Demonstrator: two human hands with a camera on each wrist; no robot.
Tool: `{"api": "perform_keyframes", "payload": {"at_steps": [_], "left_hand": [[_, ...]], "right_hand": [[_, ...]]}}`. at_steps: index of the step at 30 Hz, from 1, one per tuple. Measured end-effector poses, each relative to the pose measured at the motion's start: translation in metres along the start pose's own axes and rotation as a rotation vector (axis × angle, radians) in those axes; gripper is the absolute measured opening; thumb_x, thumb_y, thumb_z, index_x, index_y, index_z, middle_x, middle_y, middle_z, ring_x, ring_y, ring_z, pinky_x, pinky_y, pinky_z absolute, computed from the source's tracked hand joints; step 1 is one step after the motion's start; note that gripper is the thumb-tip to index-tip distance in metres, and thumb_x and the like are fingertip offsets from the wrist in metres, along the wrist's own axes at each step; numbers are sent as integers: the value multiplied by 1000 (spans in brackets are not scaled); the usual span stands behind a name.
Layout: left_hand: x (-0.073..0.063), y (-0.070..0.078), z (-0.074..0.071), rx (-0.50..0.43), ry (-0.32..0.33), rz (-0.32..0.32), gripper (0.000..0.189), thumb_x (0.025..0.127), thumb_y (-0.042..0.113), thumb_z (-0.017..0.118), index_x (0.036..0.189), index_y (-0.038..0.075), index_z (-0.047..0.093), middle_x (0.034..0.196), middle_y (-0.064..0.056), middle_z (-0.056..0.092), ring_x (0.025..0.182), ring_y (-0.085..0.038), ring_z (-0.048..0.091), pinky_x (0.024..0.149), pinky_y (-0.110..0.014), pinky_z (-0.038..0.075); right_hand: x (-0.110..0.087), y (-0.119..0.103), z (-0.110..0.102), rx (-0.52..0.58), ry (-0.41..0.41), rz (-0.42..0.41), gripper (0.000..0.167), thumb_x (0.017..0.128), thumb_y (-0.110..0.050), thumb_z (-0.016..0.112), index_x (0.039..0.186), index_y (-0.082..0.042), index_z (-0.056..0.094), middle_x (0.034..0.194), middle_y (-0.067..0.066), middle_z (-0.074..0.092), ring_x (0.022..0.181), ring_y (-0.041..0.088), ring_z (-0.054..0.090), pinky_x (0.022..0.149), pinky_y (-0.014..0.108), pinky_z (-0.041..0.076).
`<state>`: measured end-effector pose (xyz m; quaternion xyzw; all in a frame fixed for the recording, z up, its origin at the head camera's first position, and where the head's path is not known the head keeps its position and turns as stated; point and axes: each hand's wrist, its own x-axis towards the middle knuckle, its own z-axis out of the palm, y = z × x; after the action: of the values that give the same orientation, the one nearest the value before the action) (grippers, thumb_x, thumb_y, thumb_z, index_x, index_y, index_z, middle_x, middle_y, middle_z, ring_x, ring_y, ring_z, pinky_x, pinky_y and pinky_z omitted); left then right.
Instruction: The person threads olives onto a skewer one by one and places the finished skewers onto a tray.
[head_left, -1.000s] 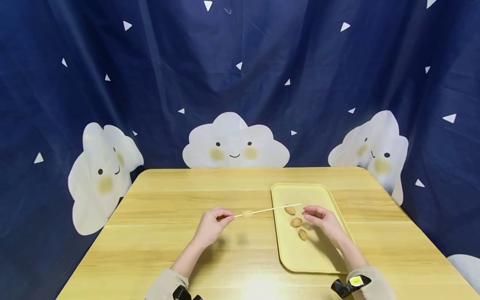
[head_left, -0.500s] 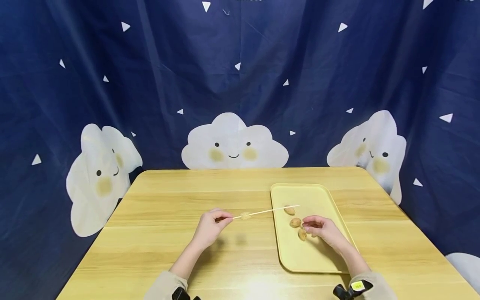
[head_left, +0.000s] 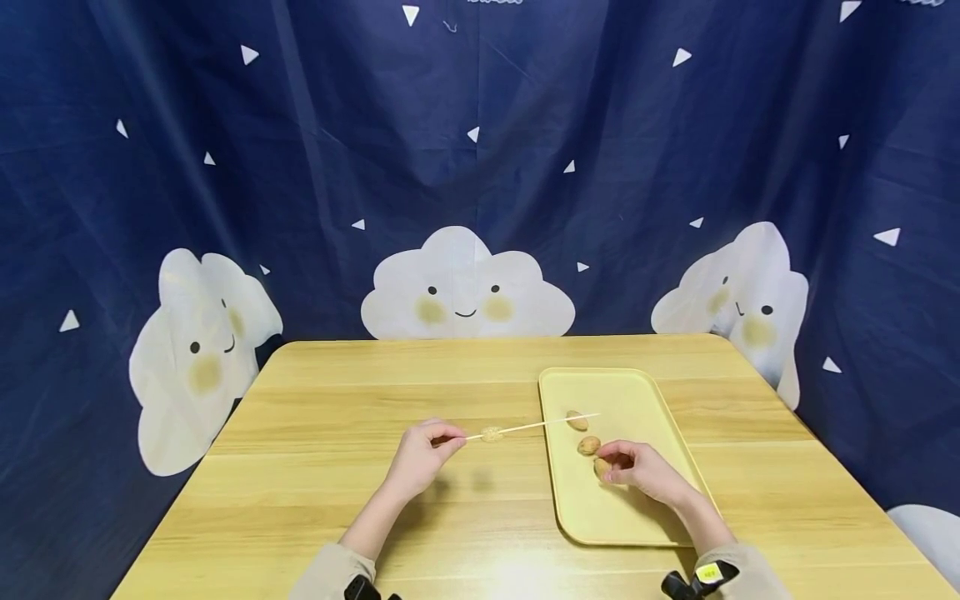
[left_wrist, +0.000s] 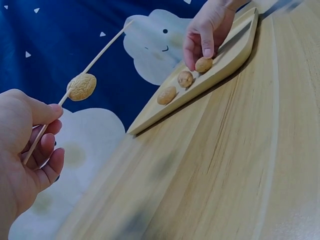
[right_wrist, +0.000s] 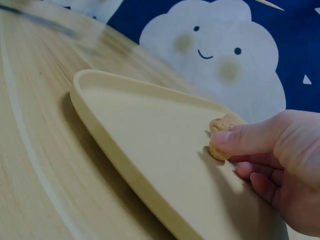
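My left hand (head_left: 417, 454) holds a thin wooden skewer (left_wrist: 106, 48) near its blunt end, above the table. One wrinkled tan oval ball (left_wrist: 82, 87) is threaded on it, a little beyond my fingertips. The pointed end reaches over the yellow tray (head_left: 630, 521) in the head view. With thumb and fingertips, my right hand (head_left: 647, 471) pinches the nearest of the similar balls on the tray, a tan ball (right_wrist: 219, 145). Two more, a middle ball (left_wrist: 185, 79) and a far ball (left_wrist: 166, 95), lie in line beside it.
The shallow tray has a low raised rim (right_wrist: 107, 145) and lies on the right half of the wooden table (head_left: 337, 392). Behind the table hangs a dark blue curtain (head_left: 480, 183) with smiling clouds. Both wrists carry small black camera mounts.
My right hand has come down and toward me, from near the skewer's tip to the nearest ball, and now pinches it. The left hand and skewer have hardly moved.
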<state>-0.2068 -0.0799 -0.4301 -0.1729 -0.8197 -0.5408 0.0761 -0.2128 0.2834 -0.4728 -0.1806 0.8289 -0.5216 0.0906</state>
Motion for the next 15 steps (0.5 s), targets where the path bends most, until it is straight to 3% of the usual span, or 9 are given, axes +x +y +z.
{"api": "perform_keyframes", "payload": {"at_steps": [10, 15], "left_hand": [[-2, -2, 0, 9, 5, -17, 4, 82, 4, 69, 84, 2, 72, 86, -1, 64, 79, -16, 59, 69, -23, 50], [-3, -6, -2, 19, 13, -26, 4, 82, 4, 69, 84, 4, 72, 85, 0, 64, 77, -15, 58, 68, -23, 50]], "right_hand": [[2, 1, 1, -80, 15, 19, 35, 79, -4, 68, 109, 11, 59, 86, 8, 58, 75, 11, 50, 62, 22, 44], [1, -1, 0, -62, 18, 23, 33, 83, -5, 65, 111, 11, 58, 97, 16, 61, 81, 11, 55, 68, 22, 47]]}}
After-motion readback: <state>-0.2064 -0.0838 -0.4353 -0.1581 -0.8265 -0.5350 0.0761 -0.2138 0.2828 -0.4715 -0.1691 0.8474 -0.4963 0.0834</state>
